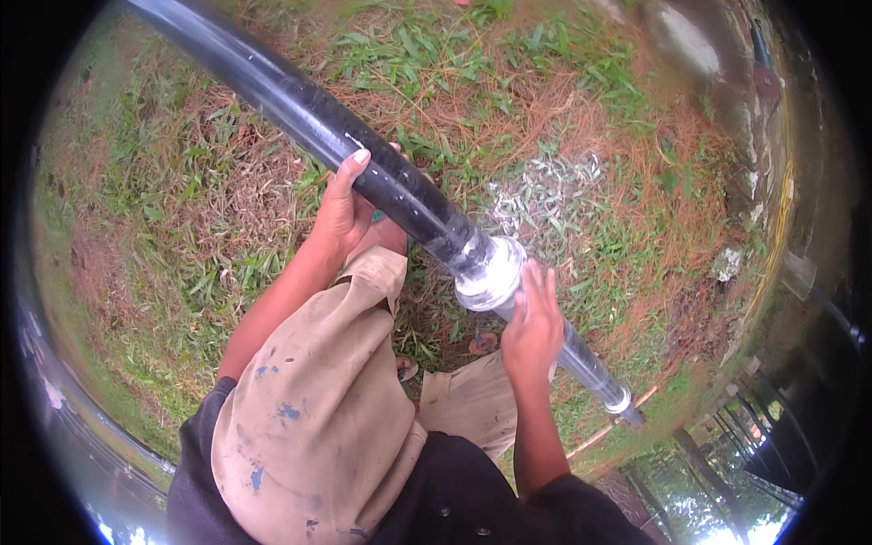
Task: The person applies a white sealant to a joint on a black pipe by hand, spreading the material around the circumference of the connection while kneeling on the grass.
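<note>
A long black pipe (300, 118) runs slantwise from the upper left across the picture. At its lower end sits a whitish, shiny collar (495, 272), and a thinner grey section (586, 363) continues beyond it to a second pale ring. My left hand (343, 200) is closed round the black pipe, thumb on top; its other fingers are mostly hidden beneath. My right hand (534, 327) lies against the near right side of the collar, its fingers stretched out and slightly blurred. A pale sliver shows beside that palm, too small to name.
Grass and brown pine needles (581, 109) cover the ground under the pipe. White powder (545, 191) dusts the grass near the collar. My paint-stained tan trouser leg (309, 409) is close below the pipe. A yellow line (783, 209) runs along the right edge; dark pipes (91, 418) lie at the left rim.
</note>
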A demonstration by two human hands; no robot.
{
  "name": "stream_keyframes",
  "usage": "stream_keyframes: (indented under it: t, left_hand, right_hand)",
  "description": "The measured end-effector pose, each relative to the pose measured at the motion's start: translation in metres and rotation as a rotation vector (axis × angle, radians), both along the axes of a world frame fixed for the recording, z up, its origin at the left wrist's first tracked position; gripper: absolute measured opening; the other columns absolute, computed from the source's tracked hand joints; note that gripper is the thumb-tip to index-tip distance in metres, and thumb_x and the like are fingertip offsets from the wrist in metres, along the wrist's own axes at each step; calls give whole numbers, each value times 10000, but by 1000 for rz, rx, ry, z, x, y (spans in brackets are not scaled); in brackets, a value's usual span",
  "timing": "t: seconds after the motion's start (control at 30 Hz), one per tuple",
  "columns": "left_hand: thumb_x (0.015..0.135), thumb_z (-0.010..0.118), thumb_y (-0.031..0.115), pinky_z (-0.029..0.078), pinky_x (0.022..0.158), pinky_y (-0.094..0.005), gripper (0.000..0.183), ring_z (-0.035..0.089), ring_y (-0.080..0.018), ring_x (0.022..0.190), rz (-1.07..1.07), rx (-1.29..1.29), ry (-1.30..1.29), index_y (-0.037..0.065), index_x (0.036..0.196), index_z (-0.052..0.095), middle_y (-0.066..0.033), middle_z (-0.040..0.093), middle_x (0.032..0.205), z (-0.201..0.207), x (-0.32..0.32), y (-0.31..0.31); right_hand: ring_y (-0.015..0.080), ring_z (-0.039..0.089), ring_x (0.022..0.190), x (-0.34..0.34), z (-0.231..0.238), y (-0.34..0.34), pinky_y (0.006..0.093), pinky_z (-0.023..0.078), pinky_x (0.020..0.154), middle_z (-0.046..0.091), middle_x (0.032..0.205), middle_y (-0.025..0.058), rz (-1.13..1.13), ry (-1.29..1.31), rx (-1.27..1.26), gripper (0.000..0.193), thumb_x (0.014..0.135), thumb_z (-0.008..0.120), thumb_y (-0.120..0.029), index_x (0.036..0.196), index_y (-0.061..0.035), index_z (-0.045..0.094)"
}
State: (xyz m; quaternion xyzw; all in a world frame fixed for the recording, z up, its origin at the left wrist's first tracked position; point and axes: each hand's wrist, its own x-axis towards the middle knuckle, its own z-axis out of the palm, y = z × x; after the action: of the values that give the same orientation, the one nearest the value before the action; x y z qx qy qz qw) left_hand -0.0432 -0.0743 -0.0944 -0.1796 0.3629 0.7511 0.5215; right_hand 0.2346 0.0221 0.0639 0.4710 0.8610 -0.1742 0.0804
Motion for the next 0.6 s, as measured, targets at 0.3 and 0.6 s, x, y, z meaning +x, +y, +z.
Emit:
stream_keyframes:
  t: [0.3, 0.6]
  left_hand:
    - [932, 791, 569, 454, 1238, -519, 832, 657, -342, 1335, -78, -77, 69, -14, 1486, 580, -176, 707, 1369, -2, 7, -3]
    - [939, 816, 506, 585, 1113, -504, 719, 742, -308, 1219, -78, -39, 85, -10, 1409, 640, -175, 751, 1306, -4, 0, -6]
  right_hand:
    - [403, 482, 1586, 9, 2, -9, 579, 346, 1295, 622, 1616, 183, 14, -113, 21, 427, 1150, 510, -195, 1518, -48, 669]
    - [349, 442, 1622, -2, 11, -6, 606, 231, 1341, 608, 1647, 104, -45, -141, -66, 449, 1118, 568, -183, 1552, -102, 651]
